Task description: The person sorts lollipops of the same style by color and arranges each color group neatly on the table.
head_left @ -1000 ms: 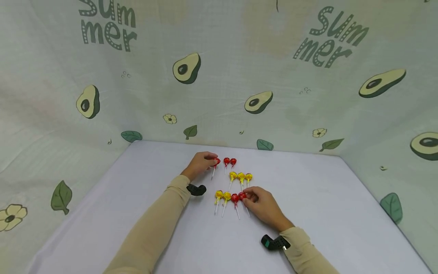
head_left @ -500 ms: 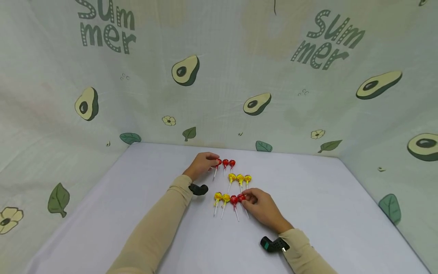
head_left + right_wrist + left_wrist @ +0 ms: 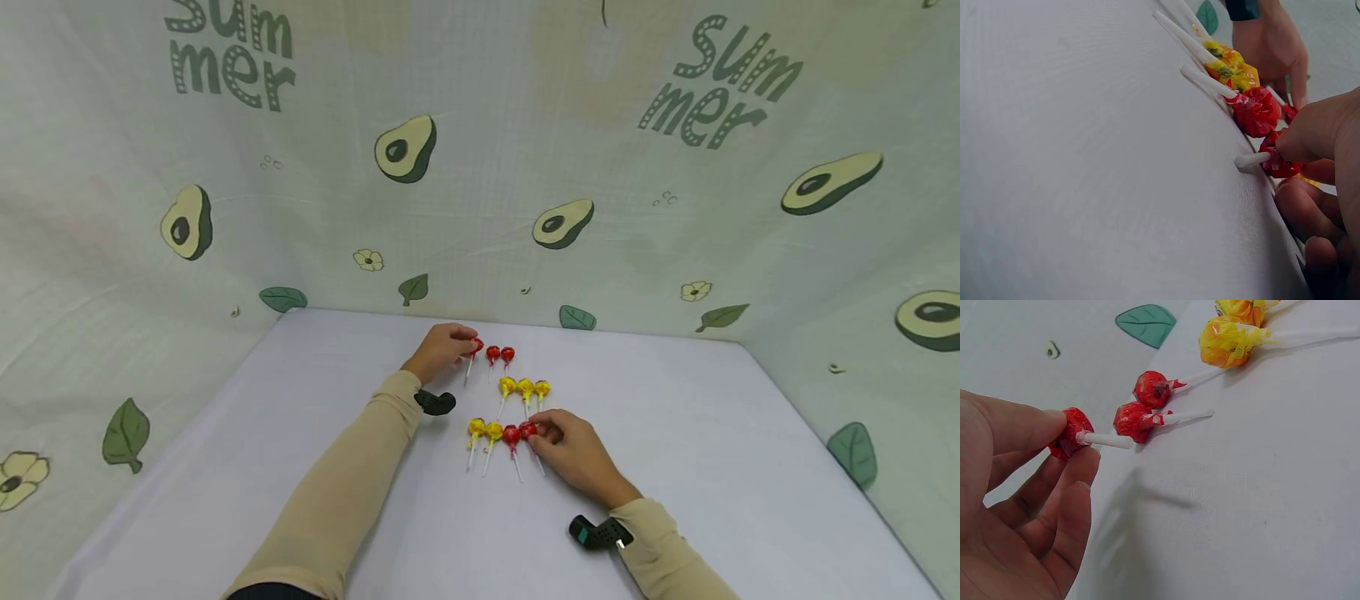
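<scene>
My left hand (image 3: 441, 350) pinches a red-wrapped lollipop (image 3: 1071, 432) by its candy head, between thumb and fingers. It is held up off the cloth, its shadow falling apart from it in the left wrist view. Just right of it lie two red lollipops (image 3: 492, 353), side by side with white sticks toward me. My right hand (image 3: 573, 450) pinches the head of another red lollipop (image 3: 1280, 156) at the right end of the near row. That row also has a red lollipop (image 3: 512, 435) and two yellow ones (image 3: 476, 427).
A middle row of three yellow lollipops (image 3: 525, 390) lies between the red pair and the near row. White cloth covers the table (image 3: 675, 433). Behind it hangs a curtain (image 3: 480, 250) printed with avocados and leaves.
My left hand first brought its red lollipop rightward, close to the red pair, then raised it slightly. My right hand keeps its pinch in the same place.
</scene>
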`<state>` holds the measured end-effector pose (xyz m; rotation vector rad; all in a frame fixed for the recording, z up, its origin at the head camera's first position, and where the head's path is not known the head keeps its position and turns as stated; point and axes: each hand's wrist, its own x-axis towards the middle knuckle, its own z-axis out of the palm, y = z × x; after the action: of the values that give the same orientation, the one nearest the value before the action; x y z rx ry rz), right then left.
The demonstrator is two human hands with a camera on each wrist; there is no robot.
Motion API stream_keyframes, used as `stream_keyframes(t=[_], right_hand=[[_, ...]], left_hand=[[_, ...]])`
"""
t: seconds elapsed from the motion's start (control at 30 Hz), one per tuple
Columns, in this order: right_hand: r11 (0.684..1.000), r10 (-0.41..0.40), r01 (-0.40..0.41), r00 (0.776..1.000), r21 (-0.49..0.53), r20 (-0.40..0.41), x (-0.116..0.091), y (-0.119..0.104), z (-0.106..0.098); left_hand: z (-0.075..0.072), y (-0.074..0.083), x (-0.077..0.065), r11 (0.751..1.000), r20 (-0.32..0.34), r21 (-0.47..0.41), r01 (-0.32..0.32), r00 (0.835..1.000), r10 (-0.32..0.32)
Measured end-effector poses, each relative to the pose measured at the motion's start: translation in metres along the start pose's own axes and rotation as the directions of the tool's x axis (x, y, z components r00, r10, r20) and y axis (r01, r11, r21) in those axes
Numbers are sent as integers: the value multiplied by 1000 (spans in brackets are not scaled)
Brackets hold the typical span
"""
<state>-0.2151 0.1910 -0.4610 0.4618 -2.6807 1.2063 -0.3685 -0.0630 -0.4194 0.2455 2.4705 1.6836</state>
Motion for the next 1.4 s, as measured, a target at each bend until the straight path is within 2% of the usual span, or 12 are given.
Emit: stream_keyframes(t=[0.37, 0.73, 0.93, 1.4], right_hand=[[1000, 19, -19, 1000, -19, 5, 1, -1, 0], [1000, -2, 2, 1000, -10, 4, 0, -1, 2], [999, 16, -17, 1000, -28, -8, 0, -1, 1], [999, 27, -27, 1000, -27, 7, 1, -1, 0]], left_hand=[[4, 1, 10, 999, -5, 28, 23, 1000, -23], [10, -6, 11, 993, -44, 102, 64, 997, -60], [13, -6, 15, 993, -49, 106, 51, 998, -46], [16, -9, 16, 987, -69, 152, 46, 997, -36]])
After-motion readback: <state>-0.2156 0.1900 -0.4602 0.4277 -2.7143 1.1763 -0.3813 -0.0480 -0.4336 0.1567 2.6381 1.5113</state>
